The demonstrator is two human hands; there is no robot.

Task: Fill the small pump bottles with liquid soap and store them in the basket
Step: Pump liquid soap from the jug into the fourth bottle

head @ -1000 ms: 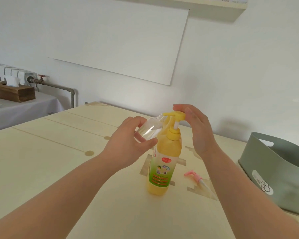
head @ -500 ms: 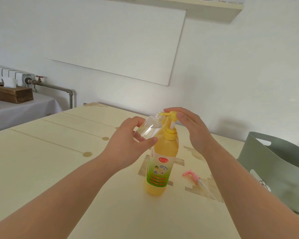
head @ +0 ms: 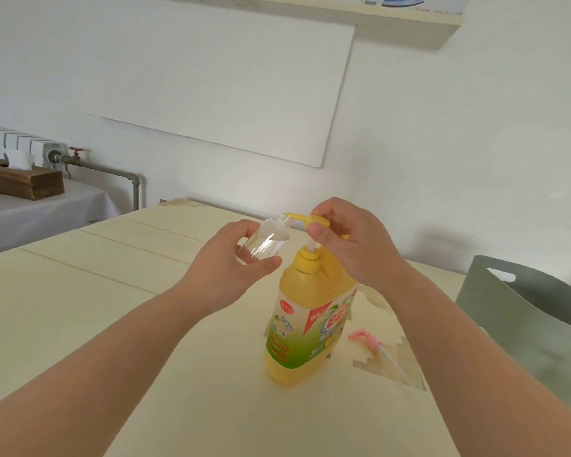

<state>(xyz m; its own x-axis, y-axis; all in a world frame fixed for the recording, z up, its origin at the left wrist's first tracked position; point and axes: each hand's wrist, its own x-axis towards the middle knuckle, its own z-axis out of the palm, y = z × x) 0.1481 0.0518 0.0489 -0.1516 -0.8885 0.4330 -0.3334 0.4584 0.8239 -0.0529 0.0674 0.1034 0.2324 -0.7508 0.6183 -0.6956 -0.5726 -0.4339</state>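
the left hand point(head: 231, 275) grips the small clear bottle point(head: 264, 242) tilted, neck at the spout point(head: 294, 215) of the yellow soap bottle point(head: 310, 311) on the worktop point(head: 80, 308), so the right hand point(head: 360, 245), curled round its pump head point(head: 317, 222), can squirt soap in.

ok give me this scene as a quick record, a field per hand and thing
left hand: holds small bottle, tilted, open neck at nozzle
right hand: grips pump head of soap bottle
soap bottle: upright on table
pink pump: lying on table, right of soap bottle
basket: far right
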